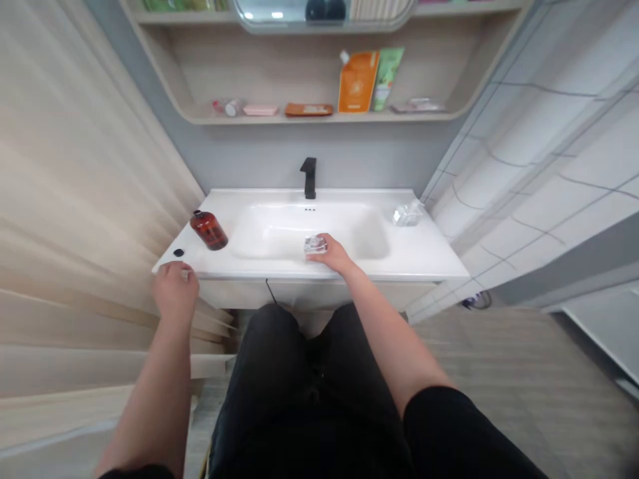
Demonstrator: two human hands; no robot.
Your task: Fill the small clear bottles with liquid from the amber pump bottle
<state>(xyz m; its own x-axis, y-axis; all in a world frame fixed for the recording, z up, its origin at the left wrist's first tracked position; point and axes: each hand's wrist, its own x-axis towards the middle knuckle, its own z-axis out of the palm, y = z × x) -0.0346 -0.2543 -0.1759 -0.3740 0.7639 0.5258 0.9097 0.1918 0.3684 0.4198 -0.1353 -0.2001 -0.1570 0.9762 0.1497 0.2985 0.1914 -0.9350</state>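
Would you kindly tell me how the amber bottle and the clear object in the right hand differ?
The amber bottle is brown with a dark cap, while the clear object is colourless. The bottle looks larger. The bottle sits untouched left of the basin; the clear object touches the right hand at the basin's front. Both are at the white sink top.
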